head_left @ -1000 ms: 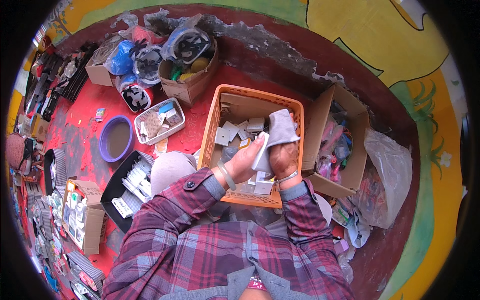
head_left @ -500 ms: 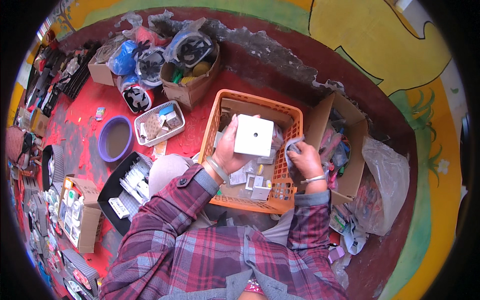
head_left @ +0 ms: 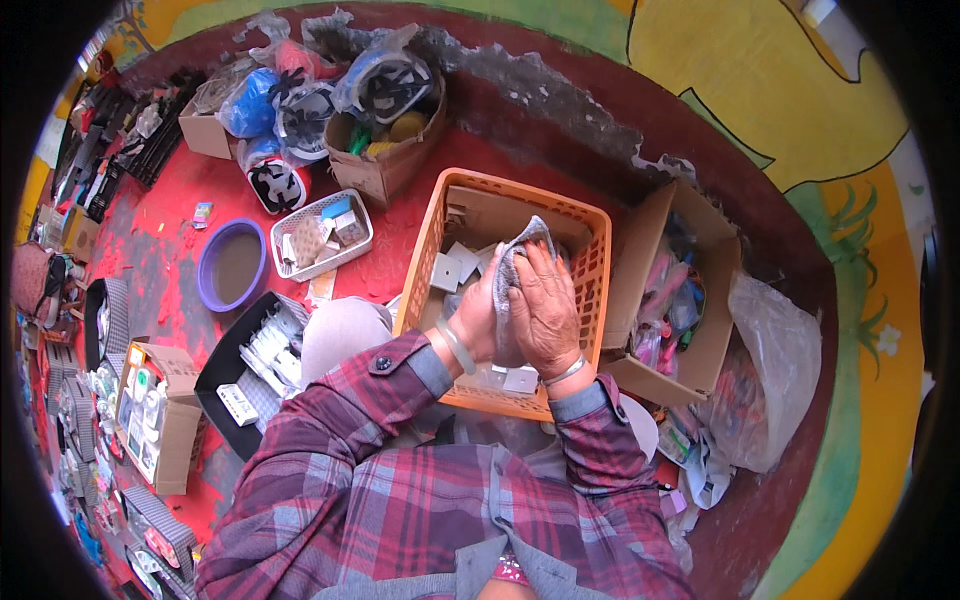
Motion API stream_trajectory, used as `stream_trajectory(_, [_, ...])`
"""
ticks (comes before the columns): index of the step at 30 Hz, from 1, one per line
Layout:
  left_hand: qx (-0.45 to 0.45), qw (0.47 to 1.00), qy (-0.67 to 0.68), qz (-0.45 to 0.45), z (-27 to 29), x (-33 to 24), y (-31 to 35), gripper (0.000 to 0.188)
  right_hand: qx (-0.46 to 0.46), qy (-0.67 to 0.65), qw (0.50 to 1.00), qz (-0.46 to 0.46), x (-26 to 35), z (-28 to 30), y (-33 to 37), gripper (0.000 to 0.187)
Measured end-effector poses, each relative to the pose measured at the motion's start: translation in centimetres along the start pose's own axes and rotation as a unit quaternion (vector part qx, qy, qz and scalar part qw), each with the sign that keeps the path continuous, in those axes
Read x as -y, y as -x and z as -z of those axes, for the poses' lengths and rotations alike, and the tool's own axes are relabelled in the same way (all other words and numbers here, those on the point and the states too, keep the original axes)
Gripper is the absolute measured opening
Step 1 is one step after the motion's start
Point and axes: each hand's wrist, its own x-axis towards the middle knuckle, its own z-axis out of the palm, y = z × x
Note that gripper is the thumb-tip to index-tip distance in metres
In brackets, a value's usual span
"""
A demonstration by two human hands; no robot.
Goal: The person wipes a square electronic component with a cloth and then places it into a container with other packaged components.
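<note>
Above the orange plastic basket (head_left: 593,272), in an apparent wiping step, we lay the flat right hand (head_left: 546,318) on the grey cloth (head_left: 507,278) against the left hand (head_left: 475,322), whose grip is hidden; the next move likely calls for steady pressure.

Holding a grey cloth (head_left: 504,285) between left hand (head_left: 475,325) and right hand (head_left: 548,325), resting straight right fingers (head_left: 540,268) on it, over an orange basket (head_left: 526,184) of white square pieces (head_left: 446,271). Wearing plaid sleeves (head_left: 320,410). Working between an open cardboard box (head_left: 640,262) on the right and a black bin (head_left: 232,352) on the left.
</note>
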Motion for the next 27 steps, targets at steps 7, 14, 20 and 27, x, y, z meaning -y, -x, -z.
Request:
stream_trajectory(7, [-0.012, 0.966, -0.258, 0.019, 0.0, 0.8, 0.8, 0.050, -0.122, -0.126, 0.970, -0.171, -2.4, -0.8, 0.3, 0.030])
stream_trajectory(14, [0.067, 0.985, -0.160, -0.014, -2.9, -2.5, 0.5, 0.064, -0.124, -0.251, 0.880, -0.384, -8.2, 0.0, 0.9, 0.028])
stream_trajectory(20, [-0.012, 0.998, -0.024, -0.050, -1.1, -3.6, -0.3, 0.058, -0.126, -0.708, 0.610, -0.333, -5.5, 6.6, -0.9, 0.042])
stream_trajectory(27, [-0.016, 0.998, -0.014, -0.055, -1.7, -2.7, -0.3, 0.053, -0.133, -0.478, 0.836, -0.233, -2.1, 2.3, -0.2, 0.037])
